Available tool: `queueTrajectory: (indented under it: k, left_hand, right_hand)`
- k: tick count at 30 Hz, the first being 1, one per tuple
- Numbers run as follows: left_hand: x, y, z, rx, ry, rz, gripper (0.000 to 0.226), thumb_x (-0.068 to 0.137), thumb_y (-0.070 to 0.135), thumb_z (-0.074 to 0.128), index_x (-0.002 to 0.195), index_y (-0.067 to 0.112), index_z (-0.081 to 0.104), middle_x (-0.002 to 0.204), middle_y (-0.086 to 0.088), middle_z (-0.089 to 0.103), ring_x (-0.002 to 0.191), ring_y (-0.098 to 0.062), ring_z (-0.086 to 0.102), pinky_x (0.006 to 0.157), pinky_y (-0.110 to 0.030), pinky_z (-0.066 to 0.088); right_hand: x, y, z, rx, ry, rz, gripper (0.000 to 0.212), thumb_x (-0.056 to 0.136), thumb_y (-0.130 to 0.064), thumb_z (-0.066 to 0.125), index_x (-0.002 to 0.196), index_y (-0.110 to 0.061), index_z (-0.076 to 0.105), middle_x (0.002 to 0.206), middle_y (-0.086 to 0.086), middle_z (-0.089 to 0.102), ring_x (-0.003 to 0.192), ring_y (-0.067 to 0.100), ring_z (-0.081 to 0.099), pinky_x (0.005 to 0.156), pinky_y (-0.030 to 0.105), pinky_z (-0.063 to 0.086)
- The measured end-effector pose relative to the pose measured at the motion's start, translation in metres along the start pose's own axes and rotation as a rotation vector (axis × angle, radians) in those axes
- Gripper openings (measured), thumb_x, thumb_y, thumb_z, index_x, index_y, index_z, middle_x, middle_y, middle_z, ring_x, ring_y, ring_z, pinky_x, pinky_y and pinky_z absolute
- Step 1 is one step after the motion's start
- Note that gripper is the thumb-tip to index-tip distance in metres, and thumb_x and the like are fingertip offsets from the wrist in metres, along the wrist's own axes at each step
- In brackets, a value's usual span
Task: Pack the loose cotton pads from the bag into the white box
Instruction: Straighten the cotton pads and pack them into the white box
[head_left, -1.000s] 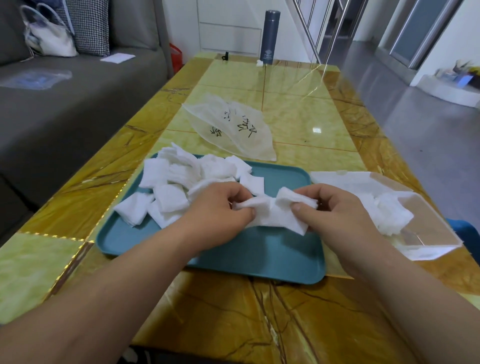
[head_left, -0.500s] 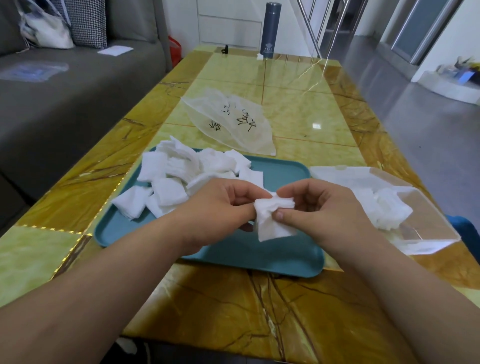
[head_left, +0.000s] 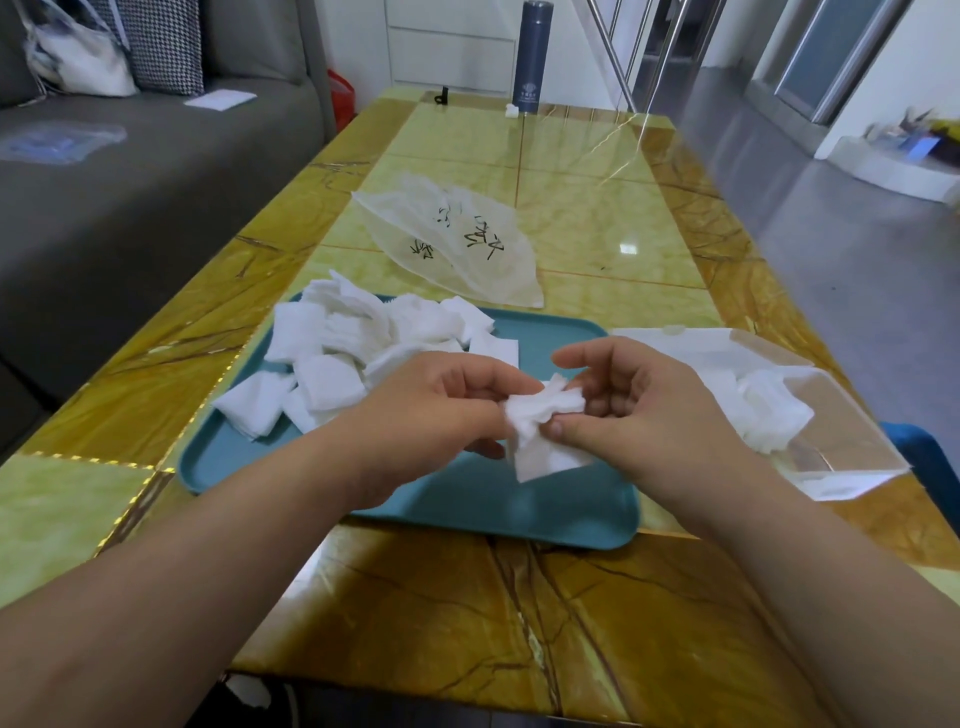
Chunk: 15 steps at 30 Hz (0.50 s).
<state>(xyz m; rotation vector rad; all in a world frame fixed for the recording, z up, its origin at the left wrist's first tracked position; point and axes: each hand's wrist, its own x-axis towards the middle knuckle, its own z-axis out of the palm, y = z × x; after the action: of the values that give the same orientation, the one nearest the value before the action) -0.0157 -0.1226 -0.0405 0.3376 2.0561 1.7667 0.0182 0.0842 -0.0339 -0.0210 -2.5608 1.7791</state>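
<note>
The job looks well short of half done. The bag (head_left: 457, 244) lies flat and seemingly emptied on the table (head_left: 597, 218), beyond the tray (head_left: 519, 512). Most of the pads sit in a loose pile (head_left: 343, 358) on the tray's far left part. A smaller clump (head_left: 763, 408) is already in the box (head_left: 836, 428), which stands open just right of the tray. Over the tray's middle, the left hand (head_left: 441, 410) pinches one side of a small bunch (head_left: 545, 441) of pads with curled fingers, and the right hand (head_left: 644, 410) pinches the other side between thumb and fingers. The bunch is crumpled, so I cannot tell how many pads it holds. Left to do: this bunch into the box, then the pile.
</note>
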Motion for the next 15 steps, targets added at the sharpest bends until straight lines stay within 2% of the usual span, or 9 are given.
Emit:
queueTrajectory:
  k: [3, 5, 7, 10, 13, 15]
  left_hand:
    - [-0.002, -0.003, 0.0, 0.03, -0.061, 0.038, 0.042, 0.076, 0.021, 0.081, 0.117, 0.018, 0.074, 0.107, -0.008, 0.079, 0.106, -0.03, 0.073, 0.099, -0.05, 0.056]
    - [-0.002, -0.006, 0.002, 0.088, -0.054, 0.089, 0.042, 0.078, 0.019, 0.085, 0.118, 0.019, 0.073, 0.105, -0.005, 0.08, 0.102, -0.026, 0.075, 0.096, -0.046, 0.058]
    - [0.0, -0.007, 0.003, 0.141, 0.001, 0.131, 0.037, 0.08, 0.012, 0.084, 0.115, 0.019, 0.074, 0.102, -0.001, 0.08, 0.095, -0.017, 0.075, 0.09, -0.041, 0.06]
    - [0.001, -0.007, 0.002, 0.223, 0.061, 0.132, 0.036, 0.079, 0.008, 0.086, 0.111, 0.021, 0.074, 0.097, 0.002, 0.079, 0.088, -0.013, 0.075, 0.082, -0.032, 0.062]
    - [0.0, -0.009, 0.001, 0.466, 0.108, 0.125, 0.026, 0.078, 0.022, 0.087, 0.099, 0.031, 0.073, 0.08, 0.008, 0.072, 0.064, -0.007, 0.063, 0.06, -0.022, 0.052]
    - [0.002, -0.013, 0.001, 0.511, 0.103, 0.1, 0.011, 0.084, 0.026, 0.081, 0.089, 0.029, 0.072, 0.066, 0.01, 0.065, 0.054, -0.002, 0.054, 0.053, -0.019, 0.042]
  right_hand:
    - [0.0, 0.003, 0.002, -0.064, -0.015, 0.016, 0.063, 0.081, -0.006, 0.085, 0.135, -0.03, 0.063, 0.119, -0.009, 0.068, 0.106, 0.002, 0.066, 0.092, 0.022, 0.058]
    - [0.0, 0.005, 0.004, -0.028, -0.105, 0.047, 0.065, 0.09, -0.005, 0.077, 0.147, -0.025, 0.054, 0.131, -0.008, 0.066, 0.12, 0.003, 0.064, 0.102, 0.023, 0.054]
    - [-0.001, 0.007, 0.008, -0.014, -0.149, 0.039, 0.049, 0.094, -0.001, 0.07, 0.138, -0.021, 0.06, 0.12, -0.004, 0.074, 0.112, 0.008, 0.07, 0.103, 0.03, 0.055]
    - [0.0, 0.009, 0.01, -0.014, -0.12, -0.002, 0.028, 0.094, 0.0, 0.069, 0.115, -0.019, 0.069, 0.101, -0.001, 0.079, 0.096, 0.01, 0.075, 0.091, 0.027, 0.059]
    - [0.002, 0.011, 0.01, -0.03, -0.101, -0.023, 0.025, 0.095, 0.002, 0.068, 0.112, -0.017, 0.069, 0.103, -0.001, 0.078, 0.097, 0.012, 0.073, 0.087, 0.021, 0.057]
    - [0.002, 0.015, 0.014, -0.121, -0.107, -0.026, 0.028, 0.096, -0.004, 0.068, 0.113, -0.027, 0.067, 0.106, -0.005, 0.075, 0.098, 0.012, 0.071, 0.089, 0.026, 0.057]
